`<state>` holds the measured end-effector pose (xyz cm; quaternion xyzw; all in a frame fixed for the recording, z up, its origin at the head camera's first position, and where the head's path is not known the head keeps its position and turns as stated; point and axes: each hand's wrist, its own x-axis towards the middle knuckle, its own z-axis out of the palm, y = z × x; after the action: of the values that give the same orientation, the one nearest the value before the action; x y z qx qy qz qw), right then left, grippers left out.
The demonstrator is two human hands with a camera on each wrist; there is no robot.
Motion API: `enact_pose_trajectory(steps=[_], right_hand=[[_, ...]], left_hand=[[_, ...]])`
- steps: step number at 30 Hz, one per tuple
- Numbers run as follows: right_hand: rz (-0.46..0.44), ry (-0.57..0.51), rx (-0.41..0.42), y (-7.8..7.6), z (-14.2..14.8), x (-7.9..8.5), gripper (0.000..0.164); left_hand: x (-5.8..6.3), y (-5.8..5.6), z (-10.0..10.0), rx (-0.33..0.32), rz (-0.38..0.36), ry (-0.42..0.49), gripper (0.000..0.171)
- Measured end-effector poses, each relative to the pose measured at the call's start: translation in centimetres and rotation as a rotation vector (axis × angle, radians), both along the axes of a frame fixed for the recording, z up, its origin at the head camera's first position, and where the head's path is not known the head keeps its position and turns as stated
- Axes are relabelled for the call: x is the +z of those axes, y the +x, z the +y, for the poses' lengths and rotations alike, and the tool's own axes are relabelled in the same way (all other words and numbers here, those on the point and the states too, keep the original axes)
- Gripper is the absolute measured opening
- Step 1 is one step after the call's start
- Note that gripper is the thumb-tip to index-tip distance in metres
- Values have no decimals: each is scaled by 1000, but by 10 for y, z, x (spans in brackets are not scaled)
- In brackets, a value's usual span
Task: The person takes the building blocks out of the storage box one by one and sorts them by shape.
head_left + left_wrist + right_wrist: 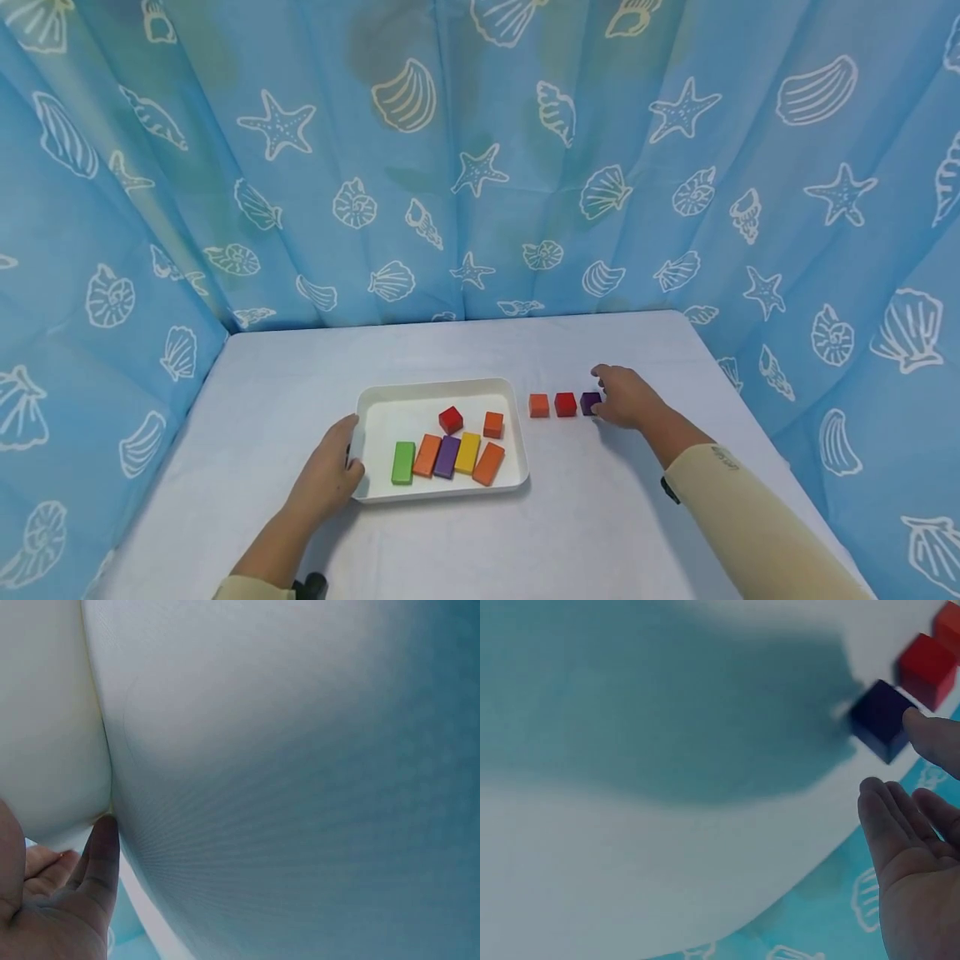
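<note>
At the left end of a white tray, my left hand rests against the outer wall. The fingers of that hand look fairly straight where they meet the tray's side. My right hand is at the right end of a row of cubes. Its thumb is at the purple cube, overlapping its edge in view; whether it touches I cannot tell. The other fingers are extended, apart from the cube. Left of the purple cube stand a red cube and an orange cube.
Inside the tray lie a green block, two orange blocks, a purple block and a yellow block. A red cube and an orange cube lie behind them. A blue shell-print curtain surrounds the white table.
</note>
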<state>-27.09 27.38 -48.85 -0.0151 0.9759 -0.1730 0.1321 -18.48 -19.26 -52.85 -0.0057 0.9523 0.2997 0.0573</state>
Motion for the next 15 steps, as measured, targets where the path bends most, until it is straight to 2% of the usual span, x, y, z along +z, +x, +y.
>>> enact_pose_trajectory(steps=[4, 9, 15], right_hand=[[15, 3, 30, -5, -12, 10, 69], [-12, -8, 40, -11, -35, 16, 72], [-14, 30, 112, -17, -64, 15, 58]], left_hand=[[0, -1, -1, -3, 4, -1, 73], [1, -1, -1, 4, -5, 1, 72], [2, -1, -1, 3, 2, 7, 72]])
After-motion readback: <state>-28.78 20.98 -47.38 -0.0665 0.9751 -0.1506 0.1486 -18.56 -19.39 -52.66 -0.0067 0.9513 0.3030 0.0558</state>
